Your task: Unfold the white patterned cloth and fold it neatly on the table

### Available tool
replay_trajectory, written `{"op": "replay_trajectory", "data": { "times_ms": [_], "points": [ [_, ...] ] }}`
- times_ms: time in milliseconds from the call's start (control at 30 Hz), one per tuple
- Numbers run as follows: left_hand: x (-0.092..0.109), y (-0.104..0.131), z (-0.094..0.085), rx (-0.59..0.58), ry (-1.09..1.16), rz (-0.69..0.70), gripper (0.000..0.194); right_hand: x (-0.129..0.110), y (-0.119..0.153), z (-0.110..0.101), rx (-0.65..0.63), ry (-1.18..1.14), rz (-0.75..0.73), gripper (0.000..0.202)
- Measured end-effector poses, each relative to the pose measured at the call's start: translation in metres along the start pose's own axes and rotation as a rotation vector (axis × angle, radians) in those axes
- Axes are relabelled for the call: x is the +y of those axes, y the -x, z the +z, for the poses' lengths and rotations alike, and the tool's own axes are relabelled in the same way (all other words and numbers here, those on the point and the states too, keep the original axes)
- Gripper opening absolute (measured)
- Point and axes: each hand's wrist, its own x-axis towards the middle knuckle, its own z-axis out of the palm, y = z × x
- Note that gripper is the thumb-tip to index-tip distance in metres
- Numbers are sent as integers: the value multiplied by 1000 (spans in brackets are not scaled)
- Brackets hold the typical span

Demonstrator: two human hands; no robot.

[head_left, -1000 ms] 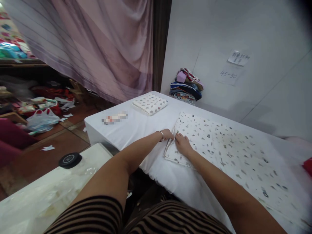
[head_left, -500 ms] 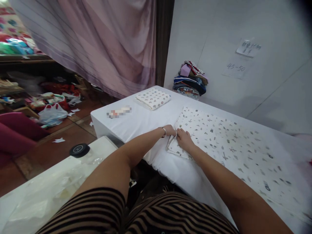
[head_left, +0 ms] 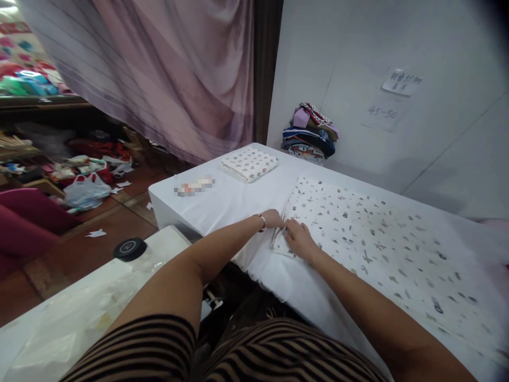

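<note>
A white cloth [head_left: 358,228] with small grey and brown prints lies spread along the table, its left edge folded over in layers. At that edge, my left hand [head_left: 273,218], with a bracelet at the wrist, is closed on the cloth; its fingertips are partly hidden. Close beside it, my right hand [head_left: 301,240] rests on top of the cloth with its fingers apart, touching the folded edge. Farther back on the table sits a folded printed cloth [head_left: 250,163], apart from both hands.
A white-covered table [head_left: 222,207] stands against the wall. Behind it rises a stack of folded textiles [head_left: 309,132]. At my left, a white surface [head_left: 159,244] carries a round black object [head_left: 130,248] and clear plastic. A pink curtain [head_left: 199,69] hangs behind; bags [head_left: 87,190] lie on the floor.
Both hands have shifted slightly toward me and to the left along the cloth's edge. The spread cloth and the folded one stay in place.
</note>
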Motion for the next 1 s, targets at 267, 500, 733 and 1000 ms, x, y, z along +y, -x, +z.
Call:
{"op": "replay_trajectory", "data": {
  "times_ms": [267,500,733,1000],
  "points": [
    [3,19,-9,3,-4,5,25,-9,4,1,10,15,3,46],
    [-3,17,-7,-38,94,-61,15,-17,6,4,57,75,-30,45],
    [-4,17,-7,-26,125,-86,34,-28,18,2,71,72,-88,43],
    [-1,21,0,135,38,-33,26,-26,62,-5,-71,-33,-220,50]
  ]
}}
